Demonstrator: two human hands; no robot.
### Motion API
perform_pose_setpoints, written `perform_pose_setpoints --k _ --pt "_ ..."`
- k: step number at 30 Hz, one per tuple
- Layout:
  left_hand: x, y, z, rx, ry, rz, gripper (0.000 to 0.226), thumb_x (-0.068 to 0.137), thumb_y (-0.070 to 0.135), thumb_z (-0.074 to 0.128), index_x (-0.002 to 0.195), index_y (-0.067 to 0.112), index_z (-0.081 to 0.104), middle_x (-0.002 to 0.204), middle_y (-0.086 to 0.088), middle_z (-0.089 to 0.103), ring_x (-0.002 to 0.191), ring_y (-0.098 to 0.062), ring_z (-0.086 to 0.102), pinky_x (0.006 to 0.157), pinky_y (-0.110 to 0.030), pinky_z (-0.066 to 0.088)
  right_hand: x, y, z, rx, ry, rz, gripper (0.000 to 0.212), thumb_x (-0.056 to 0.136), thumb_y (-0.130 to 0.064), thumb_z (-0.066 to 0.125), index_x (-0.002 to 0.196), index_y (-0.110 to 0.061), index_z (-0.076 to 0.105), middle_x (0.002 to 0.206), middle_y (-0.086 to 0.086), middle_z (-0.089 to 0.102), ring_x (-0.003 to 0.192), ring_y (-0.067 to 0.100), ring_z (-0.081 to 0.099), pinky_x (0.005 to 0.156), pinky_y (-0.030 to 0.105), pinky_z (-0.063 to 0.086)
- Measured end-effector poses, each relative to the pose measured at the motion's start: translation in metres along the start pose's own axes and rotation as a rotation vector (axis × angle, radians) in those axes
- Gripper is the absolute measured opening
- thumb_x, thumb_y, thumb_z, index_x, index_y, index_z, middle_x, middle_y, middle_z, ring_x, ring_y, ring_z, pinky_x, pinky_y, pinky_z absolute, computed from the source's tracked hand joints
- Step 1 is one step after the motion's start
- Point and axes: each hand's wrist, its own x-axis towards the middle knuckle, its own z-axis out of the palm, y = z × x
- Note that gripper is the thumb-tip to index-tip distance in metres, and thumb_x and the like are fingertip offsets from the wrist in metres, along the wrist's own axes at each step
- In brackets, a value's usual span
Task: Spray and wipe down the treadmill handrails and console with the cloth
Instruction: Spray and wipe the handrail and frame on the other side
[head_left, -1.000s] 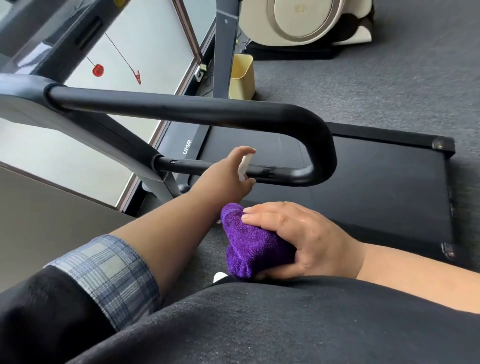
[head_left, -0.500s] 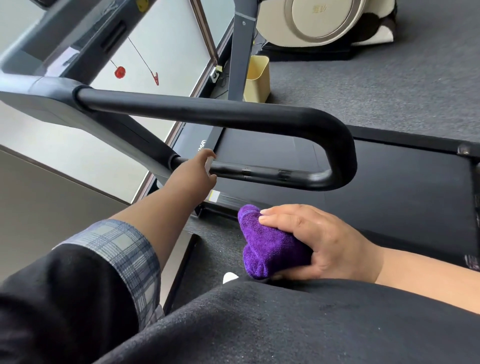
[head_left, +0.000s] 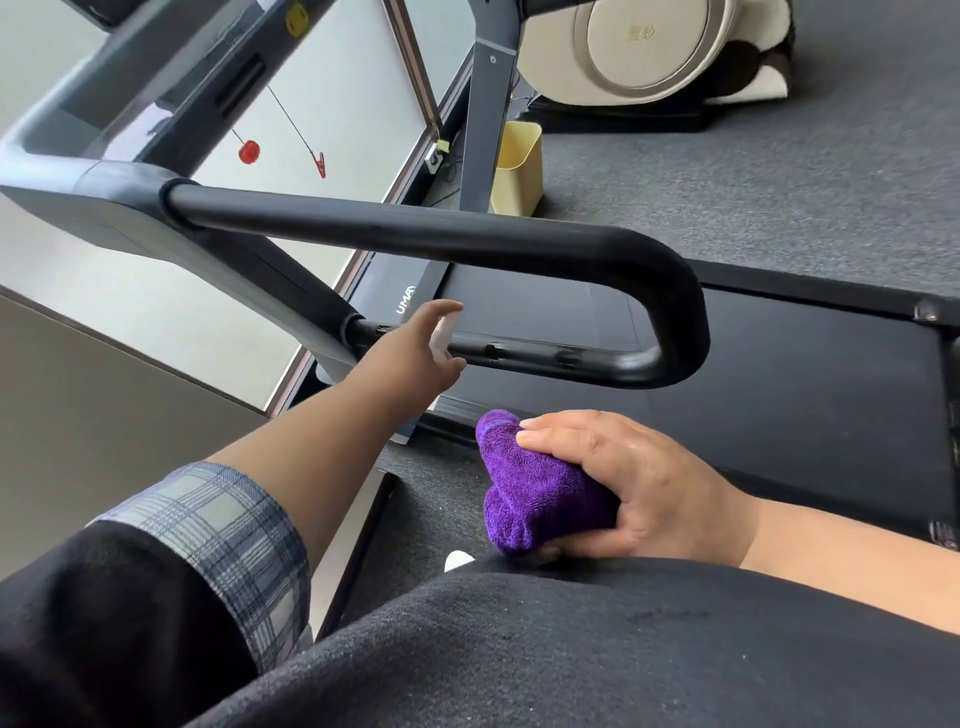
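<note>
Handrail (head_left: 467, 244) waits for spray: the left hand (head_left: 410, 358) curls round a small white sprayer (head_left: 442, 338), aimed at its lower bar. The right hand (head_left: 634, 483) clutches the bunched purple cloth (head_left: 540, 493), ready to wipe.

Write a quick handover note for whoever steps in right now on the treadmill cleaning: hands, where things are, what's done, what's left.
Left hand: holds a small white spray bottle, aimed at the lower handrail bar.
Right hand: grips the bunched purple cloth, low by the lap, away from the rail.
Done: wet-looking streaks show on the lower bar.
Left: wipe this bar and the upper handrail, then the console.
</note>
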Motion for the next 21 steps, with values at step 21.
perform_pose_setpoints --k 21 --pt "0.012 -0.012 0.000 0.088 0.043 0.067 0.061 0.090 0.033 0.060 0.140 0.044 0.029 0.091 0.001 0.060 0.063 -0.012 0.057 0.058 -0.030 0.044 0.008 -0.007 0.010 -0.110 0.055 0.173 0.077 0.078 -0.062 0.071 0.144 -0.034 0.042 0.142 -0.013 0.050 0.133 0.004 0.046 0.113 0.024 0.035"
